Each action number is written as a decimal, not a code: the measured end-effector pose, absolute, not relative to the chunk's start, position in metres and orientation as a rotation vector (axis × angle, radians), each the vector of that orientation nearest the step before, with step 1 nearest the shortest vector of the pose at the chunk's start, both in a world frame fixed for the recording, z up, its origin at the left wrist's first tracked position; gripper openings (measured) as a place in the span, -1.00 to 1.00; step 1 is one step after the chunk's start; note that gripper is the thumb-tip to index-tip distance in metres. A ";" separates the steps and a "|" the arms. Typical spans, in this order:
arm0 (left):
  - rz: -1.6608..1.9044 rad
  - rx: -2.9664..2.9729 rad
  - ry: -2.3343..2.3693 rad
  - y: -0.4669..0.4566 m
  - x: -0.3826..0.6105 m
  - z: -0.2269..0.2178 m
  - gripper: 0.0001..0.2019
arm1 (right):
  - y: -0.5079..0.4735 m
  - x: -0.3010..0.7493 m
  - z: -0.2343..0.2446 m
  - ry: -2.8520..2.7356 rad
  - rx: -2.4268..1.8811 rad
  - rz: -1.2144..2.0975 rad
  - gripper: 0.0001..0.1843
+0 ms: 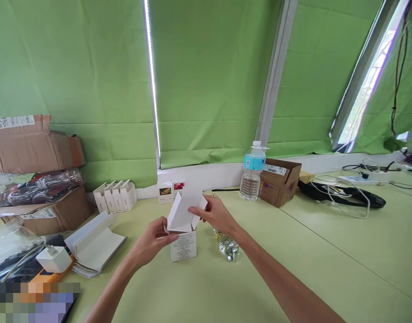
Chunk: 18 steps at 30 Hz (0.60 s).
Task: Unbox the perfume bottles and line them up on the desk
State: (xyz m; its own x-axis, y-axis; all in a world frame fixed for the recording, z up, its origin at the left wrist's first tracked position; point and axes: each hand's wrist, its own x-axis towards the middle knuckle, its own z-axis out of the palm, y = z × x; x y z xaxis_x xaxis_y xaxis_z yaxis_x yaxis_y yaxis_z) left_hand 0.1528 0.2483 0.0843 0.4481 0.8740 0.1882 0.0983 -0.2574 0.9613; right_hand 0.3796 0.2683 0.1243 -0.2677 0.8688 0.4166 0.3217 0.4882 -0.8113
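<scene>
A small white carton (183,244) with printed text stands upright on the pale green table (293,260), its top flaps open. My left hand (155,237) grips the carton's upper left side with curled fingers. My right hand (216,215) pinches the raised white lid flap (184,208) from the right. A shiny gold and silver item (229,247) lies on the table just right of the carton, under my right forearm.
Several white cartons (116,195) and two printed ones (171,190) line the back wall. A stack of flat cartons (96,244) and a white charger (53,259) lie at left beside cardboard boxes (37,179). A water bottle (252,171), a brown box (280,181) and cables (344,193) sit at right.
</scene>
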 end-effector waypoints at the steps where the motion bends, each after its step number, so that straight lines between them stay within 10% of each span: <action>1: 0.948 1.688 0.859 0.248 0.153 0.084 -0.71 | 0.269 0.382 0.125 -1.843 -1.017 0.718 -0.60; 18: 1.094 1.596 1.000 0.254 0.158 0.085 -0.65 | 0.265 0.388 0.126 -2.000 -1.178 0.589 -0.62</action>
